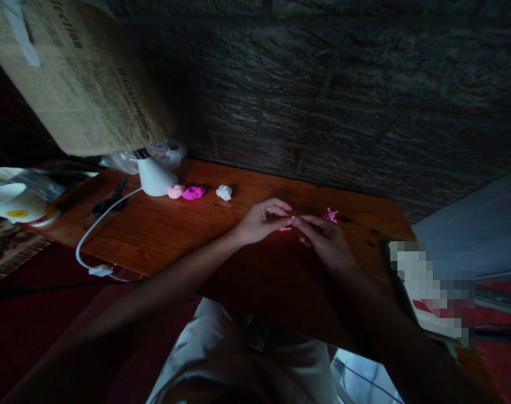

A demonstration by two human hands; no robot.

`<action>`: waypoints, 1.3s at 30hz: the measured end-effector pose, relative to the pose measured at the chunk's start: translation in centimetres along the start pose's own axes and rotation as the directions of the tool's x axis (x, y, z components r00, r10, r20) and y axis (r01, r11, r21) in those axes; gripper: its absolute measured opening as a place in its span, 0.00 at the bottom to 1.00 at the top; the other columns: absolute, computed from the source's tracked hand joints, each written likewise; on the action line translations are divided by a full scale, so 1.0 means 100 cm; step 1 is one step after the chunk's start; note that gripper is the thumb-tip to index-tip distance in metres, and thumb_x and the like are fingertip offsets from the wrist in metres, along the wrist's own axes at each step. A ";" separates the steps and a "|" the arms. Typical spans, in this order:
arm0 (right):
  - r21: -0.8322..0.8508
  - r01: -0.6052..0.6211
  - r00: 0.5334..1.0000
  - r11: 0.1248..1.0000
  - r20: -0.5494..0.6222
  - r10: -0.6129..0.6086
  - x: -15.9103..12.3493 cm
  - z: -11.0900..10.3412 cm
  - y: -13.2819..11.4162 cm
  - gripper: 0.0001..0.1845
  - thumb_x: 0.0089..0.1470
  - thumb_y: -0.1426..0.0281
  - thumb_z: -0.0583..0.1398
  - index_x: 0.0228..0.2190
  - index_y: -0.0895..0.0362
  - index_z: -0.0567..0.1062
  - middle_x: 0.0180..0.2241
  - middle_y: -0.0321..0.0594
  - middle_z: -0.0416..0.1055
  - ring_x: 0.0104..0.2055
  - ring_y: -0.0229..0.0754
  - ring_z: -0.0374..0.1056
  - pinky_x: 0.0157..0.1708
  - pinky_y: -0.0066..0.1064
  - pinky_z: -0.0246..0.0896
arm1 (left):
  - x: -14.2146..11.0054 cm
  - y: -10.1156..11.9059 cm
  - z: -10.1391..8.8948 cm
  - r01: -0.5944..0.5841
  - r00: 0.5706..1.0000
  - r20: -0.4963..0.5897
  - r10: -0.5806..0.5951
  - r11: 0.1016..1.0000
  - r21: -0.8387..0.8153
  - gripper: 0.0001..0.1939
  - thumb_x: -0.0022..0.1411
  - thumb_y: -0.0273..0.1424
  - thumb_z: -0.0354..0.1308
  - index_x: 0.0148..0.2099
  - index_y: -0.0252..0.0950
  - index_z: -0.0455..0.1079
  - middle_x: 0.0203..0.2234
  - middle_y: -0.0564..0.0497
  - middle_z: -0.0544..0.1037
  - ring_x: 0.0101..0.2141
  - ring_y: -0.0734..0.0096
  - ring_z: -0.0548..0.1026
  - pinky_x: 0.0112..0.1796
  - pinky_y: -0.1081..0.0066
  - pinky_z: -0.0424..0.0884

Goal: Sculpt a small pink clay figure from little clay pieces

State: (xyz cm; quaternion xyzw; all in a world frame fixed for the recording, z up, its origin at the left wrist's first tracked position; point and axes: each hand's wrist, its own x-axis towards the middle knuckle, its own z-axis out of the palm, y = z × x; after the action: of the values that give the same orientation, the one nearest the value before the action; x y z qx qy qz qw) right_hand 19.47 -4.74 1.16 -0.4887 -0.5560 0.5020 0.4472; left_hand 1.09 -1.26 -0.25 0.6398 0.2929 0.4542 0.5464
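Observation:
Over the middle of the wooden table (221,252), my left hand (263,220) and my right hand (322,238) meet at their fingertips. Both pinch a small bit of pink modelling clay (293,219), mostly hidden by the fingers. Just below the left fingertips shows a thin pink piece (285,228); whether it is joined to that bit I cannot tell. A ring sits on a left finger. Past my right hand stands a little pink clay figure (331,215) with thin upright points. Left of my hands lie lumps of pale pink clay (175,192), bright magenta clay (193,193) and white clay (224,192).
A lamp with a white base (153,177) and newsprint shade (91,84) stands at the back left, its white cord (79,247) looping forward. Dark scissors (110,203) and a white paper cup (15,202) are farther left. A blurred-out object (427,292) lies right. A stone wall (322,101) rises behind.

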 end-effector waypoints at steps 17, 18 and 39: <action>-0.192 0.143 0.987 0.971 -0.040 -0.153 -0.004 -0.003 -0.005 0.15 0.53 0.56 0.64 0.30 0.56 0.80 0.15 0.30 0.64 0.19 0.37 0.60 0.23 0.31 0.57 | -0.001 0.004 0.001 0.001 1.000 -0.018 0.000 1.000 0.015 0.20 0.51 0.32 0.71 0.44 0.33 0.71 0.33 0.51 0.80 0.35 0.73 0.79 0.43 0.69 0.75; -0.192 0.147 0.987 0.970 -0.039 -0.157 -0.004 -0.003 -0.005 0.16 0.53 0.55 0.64 0.30 0.56 0.80 0.15 0.31 0.64 0.19 0.37 0.61 0.24 0.31 0.57 | -0.001 0.005 0.001 0.003 1.000 -0.021 -0.002 1.000 0.020 0.19 0.51 0.33 0.71 0.44 0.33 0.71 0.33 0.51 0.80 0.36 0.72 0.79 0.43 0.69 0.75; -0.101 0.113 0.993 0.988 0.049 -0.108 -0.001 -0.003 0.003 0.15 0.50 0.57 0.67 0.36 0.54 0.82 0.30 0.38 0.79 0.23 0.35 0.64 0.25 0.30 0.63 | 0.000 0.006 0.000 -0.081 0.995 0.065 0.075 0.993 0.091 0.09 0.63 0.34 0.61 0.37 0.32 0.73 0.29 0.52 0.76 0.30 0.76 0.73 0.37 0.72 0.70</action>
State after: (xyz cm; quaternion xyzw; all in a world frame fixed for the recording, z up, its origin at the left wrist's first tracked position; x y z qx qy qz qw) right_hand 19.78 -4.75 0.93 -0.4685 -0.6171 0.4575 0.4363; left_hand 0.98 -1.41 0.31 0.6892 0.2716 0.4413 0.5064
